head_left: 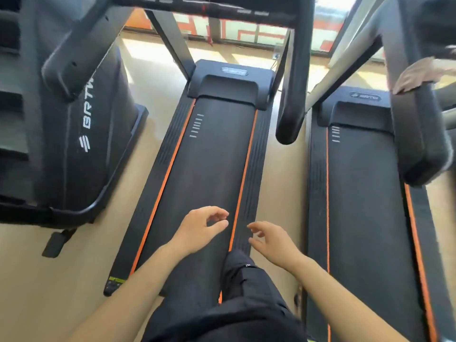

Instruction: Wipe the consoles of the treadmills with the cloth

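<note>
I look down on a black treadmill (pixel 217 156) with orange stripes along its belt. Its console bar (pixel 209 6) runs across the top edge of the view. My left hand (pixel 199 229) and my right hand (pixel 270 239) hover empty over the belt, fingers loosely curled and apart. A pinkish-brown cloth (pixel 419 75) lies draped on the handrail (pixel 417 134) of the second treadmill (pixel 362 193) at the far right. Neither hand is near the cloth.
A dark stair-climber machine (pixel 74 119) stands at the left. My black-trousered leg (pixel 237 280) is on the middle treadmill's right side rail. Beige floor (pixel 278 174) shows between machines. Windows (pixel 246 30) run along the back.
</note>
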A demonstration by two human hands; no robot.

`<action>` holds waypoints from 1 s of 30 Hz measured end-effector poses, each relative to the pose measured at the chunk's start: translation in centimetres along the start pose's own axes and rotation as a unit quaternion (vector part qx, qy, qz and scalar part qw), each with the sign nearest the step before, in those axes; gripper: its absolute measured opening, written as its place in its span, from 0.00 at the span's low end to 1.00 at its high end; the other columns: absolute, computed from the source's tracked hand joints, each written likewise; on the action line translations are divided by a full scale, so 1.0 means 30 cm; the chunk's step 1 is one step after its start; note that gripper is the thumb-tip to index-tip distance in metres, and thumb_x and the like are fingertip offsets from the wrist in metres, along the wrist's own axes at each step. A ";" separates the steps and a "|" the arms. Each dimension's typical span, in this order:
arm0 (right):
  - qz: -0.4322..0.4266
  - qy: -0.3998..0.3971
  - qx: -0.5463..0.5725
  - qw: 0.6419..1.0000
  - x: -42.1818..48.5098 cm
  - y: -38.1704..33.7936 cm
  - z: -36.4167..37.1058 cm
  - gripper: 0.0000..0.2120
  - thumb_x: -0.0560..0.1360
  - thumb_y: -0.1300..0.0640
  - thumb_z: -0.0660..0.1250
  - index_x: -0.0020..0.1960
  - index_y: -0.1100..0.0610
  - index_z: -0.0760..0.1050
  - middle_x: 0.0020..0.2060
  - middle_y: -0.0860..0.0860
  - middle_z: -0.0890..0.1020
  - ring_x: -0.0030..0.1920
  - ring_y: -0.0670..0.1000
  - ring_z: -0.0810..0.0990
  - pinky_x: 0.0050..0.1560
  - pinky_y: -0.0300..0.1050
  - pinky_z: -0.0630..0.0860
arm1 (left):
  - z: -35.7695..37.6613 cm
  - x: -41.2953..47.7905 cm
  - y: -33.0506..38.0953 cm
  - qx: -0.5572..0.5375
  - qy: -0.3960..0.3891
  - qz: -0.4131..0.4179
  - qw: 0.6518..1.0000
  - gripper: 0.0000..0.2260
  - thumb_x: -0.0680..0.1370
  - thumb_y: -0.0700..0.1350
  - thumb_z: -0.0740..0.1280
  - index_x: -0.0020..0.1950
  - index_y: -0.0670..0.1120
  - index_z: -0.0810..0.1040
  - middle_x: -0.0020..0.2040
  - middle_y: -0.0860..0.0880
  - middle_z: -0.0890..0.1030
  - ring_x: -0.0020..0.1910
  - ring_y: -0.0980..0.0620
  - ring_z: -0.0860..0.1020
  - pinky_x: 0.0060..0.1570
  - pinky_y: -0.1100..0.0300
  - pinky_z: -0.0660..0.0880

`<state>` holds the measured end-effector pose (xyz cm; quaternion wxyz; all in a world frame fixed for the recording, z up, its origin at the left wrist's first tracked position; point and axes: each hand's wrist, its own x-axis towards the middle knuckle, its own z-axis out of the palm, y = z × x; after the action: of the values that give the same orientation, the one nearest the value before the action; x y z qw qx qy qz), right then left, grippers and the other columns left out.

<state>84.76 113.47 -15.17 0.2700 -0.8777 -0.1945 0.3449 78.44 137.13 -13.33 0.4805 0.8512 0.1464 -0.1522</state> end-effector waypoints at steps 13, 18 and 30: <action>0.147 0.256 0.141 0.945 0.227 -0.201 -0.651 0.17 0.78 0.55 0.71 0.66 0.50 0.79 0.54 0.45 0.83 0.52 0.44 0.81 0.58 0.40 0.77 | -0.382 0.735 0.662 0.035 -0.154 0.197 0.967 0.09 0.75 0.55 0.70 0.54 0.62 0.83 0.52 0.61 0.85 0.55 0.59 0.83 0.61 0.53 0.79; 0.230 0.397 0.207 0.864 0.383 -0.225 -0.826 0.12 0.77 0.59 0.72 0.60 0.52 0.82 0.48 0.44 0.84 0.44 0.44 0.81 0.54 0.41 0.77 | -0.445 1.111 0.855 0.074 -0.245 0.279 0.926 0.11 0.76 0.53 0.70 0.57 0.56 0.84 0.52 0.60 0.85 0.54 0.61 0.82 0.59 0.55 0.78; 0.365 0.568 0.201 0.710 0.583 -0.077 -1.332 0.08 0.78 0.55 0.72 0.56 0.55 0.83 0.47 0.49 0.86 0.47 0.49 0.83 0.55 0.43 0.76 | -0.371 1.655 1.376 0.146 -0.370 0.393 0.829 0.09 0.77 0.54 0.70 0.56 0.56 0.84 0.51 0.61 0.85 0.54 0.59 0.83 0.63 0.49 0.78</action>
<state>124.81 110.92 2.10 0.3524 -0.8358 0.4046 -0.1162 141.32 131.39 4.23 0.3882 0.7770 -0.4128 -0.2740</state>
